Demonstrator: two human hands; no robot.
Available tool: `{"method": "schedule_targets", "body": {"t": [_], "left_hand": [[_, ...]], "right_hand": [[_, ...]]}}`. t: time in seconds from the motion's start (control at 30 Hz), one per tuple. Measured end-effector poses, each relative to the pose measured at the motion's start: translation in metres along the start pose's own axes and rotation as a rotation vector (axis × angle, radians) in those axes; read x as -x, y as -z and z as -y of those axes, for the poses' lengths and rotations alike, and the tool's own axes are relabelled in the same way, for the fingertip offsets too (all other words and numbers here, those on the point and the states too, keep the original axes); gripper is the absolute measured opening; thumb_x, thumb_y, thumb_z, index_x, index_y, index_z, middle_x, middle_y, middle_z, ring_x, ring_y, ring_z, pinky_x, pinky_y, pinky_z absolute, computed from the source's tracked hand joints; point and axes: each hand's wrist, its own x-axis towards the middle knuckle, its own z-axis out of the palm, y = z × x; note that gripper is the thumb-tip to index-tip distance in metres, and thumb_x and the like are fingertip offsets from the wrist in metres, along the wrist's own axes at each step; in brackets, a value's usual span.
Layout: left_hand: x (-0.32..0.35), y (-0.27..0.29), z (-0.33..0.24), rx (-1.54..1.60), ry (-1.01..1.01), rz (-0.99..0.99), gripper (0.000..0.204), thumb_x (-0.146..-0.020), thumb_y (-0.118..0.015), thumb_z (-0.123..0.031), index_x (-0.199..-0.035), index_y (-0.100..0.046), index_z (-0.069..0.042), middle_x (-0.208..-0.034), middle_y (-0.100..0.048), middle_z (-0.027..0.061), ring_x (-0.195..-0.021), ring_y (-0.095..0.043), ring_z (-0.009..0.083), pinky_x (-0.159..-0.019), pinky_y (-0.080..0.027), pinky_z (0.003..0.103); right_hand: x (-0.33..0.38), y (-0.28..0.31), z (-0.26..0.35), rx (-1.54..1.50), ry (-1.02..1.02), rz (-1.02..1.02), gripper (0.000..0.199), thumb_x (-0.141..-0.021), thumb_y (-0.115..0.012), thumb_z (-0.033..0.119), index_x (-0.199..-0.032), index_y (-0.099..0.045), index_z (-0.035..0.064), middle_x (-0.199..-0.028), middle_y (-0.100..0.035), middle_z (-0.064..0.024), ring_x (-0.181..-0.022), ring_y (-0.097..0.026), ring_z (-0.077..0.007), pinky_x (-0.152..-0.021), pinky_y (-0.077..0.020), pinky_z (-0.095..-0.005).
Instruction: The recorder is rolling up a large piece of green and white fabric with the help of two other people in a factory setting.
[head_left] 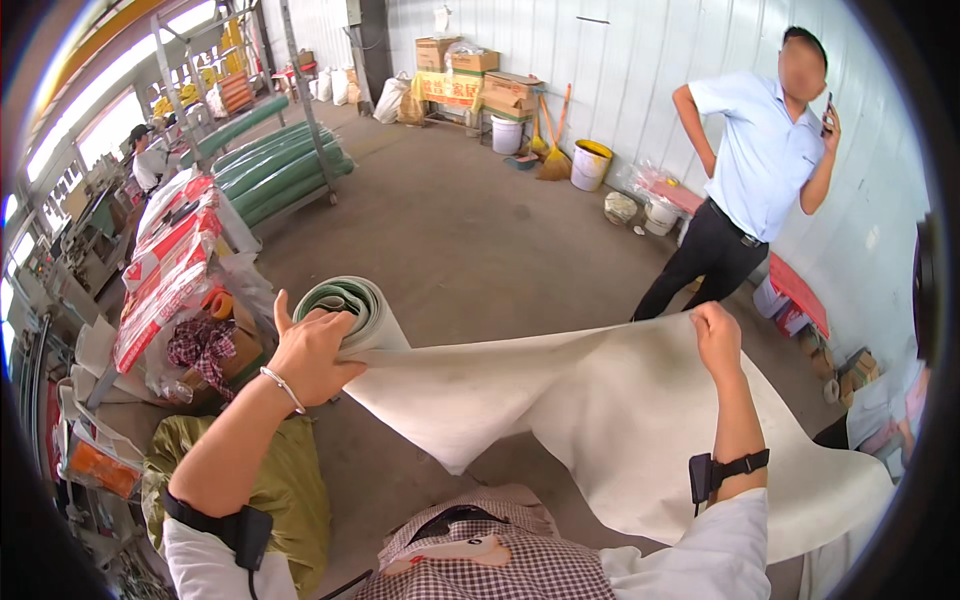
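Out in front of the chest, holds a long pale sheet (640, 420) stretched between two hands, up above the grey floor (470, 240). Over on the left, bends the fingers of the left hand (318, 350) onto the near end of a roll (372, 308), with one finger raised apart from the rest and the thumb spread toward the sheet; has a hold there, yet cannot tell how firm. Shows green inside the coil, pale on the outside. Across to the right now, and pinches the sheet's upper edge in the right hand (716, 340), with fingers folded narrow. Runs almost straight along that edge from roll to right hand, then sags beneath it, dipping to a point near the middle and spreading broad toward the lower right.

Wears a silvery bracelet (283, 390) on the left wrist, a black strapped device (703, 478) on the right forearm, and a checked apron (500, 575) below. Has an olive sack (300, 470) just beside the left forearm and, farther off, a rack of green rolls (270, 180). Faces, beyond the sheet at the right, a person in a light blue shirt (755, 140), holding a phone (828, 118) near the head. Along the far wall, takes in brooms (555, 160), a yellow-rimmed bucket (591, 168) and cardboard boxes (512, 97).
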Motion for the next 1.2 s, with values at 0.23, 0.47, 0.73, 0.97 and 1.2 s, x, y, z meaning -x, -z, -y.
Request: {"method": "schedule_targets", "body": {"t": [0.23, 0.47, 0.73, 0.97, 1.2], "left_hand": [[-0.05, 0.051, -0.033, -0.377, -0.712, 0.097, 0.028, -0.06, -0.065, 0.002, -0.086, -0.065, -0.008, -0.089, -0.064, 0.0011, -0.106, -0.058, 0.0222, -0.118, -0.016, 0.061], [-0.049, 0.018, -0.04, 0.294, -0.127, 0.332, 0.08, -0.087, -0.057, -0.059, -0.134, -0.046, 0.005, -0.105, -0.067, 0.0209, -0.118, -0.057, 0.04, -0.118, -0.009, 0.058], [-0.03, 0.009, -0.08, 0.042, -0.216, 0.151, 0.077, -0.073, -0.074, -0.059, -0.114, -0.054, 0.003, -0.095, -0.068, 0.0197, -0.106, -0.062, 0.0391, -0.117, -0.002, 0.062], [-0.044, -0.007, -0.02, 0.027, -0.245, 0.026, 0.03, -0.063, -0.081, -0.018, -0.074, -0.056, -0.006, -0.082, -0.063, 0.0102, -0.101, -0.061, 0.0293, -0.116, -0.002, 0.067], [-0.08, 0.071, -0.032, -0.397, -0.891, -0.026, 0.031, -0.057, -0.076, -0.011, -0.088, -0.072, -0.008, -0.113, -0.067, 0.0113, -0.12, -0.054, 0.0334, -0.118, -0.007, 0.063]], "right_hand": [[-0.017, 0.034, 0.037, -0.168, 0.115, -0.073, 0.004, -0.089, -0.065, 0.011, -0.09, -0.064, 0.0069, -0.084, -0.062, -0.0109, -0.079, -0.063, -0.0324, -0.069, -0.0486, -0.0419], [0.009, 0.025, 0.052, -0.188, 0.12, 0.082, 0.006, -0.087, -0.067, 0.011, -0.088, -0.061, 0.0093, -0.083, -0.063, -0.008, -0.077, -0.064, -0.0321, -0.065, -0.0503, -0.0407], [0.047, 0.063, 0.017, -0.097, 0.123, 0.071, 0.009, -0.083, -0.07, 0.006, -0.089, -0.064, 0.0075, -0.084, -0.066, -0.0102, -0.078, -0.067, -0.0323, -0.066, -0.0522, -0.0399], [0.1, 0.062, -0.023, -0.072, -0.114, 0.561, 0.01, -0.086, -0.07, 0.016, -0.091, -0.064, 0.0096, -0.092, -0.069, -0.01, -0.085, -0.066, -0.0335, -0.072, -0.0505, -0.0435], [0.048, 0.078, 0.012, -0.032, 0.052, 0.073, 0.011, -0.083, -0.073, 0.019, -0.082, -0.065, 0.0124, -0.081, -0.064, -0.0058, -0.078, -0.063, -0.0321, -0.067, -0.0498, -0.0425]]}}
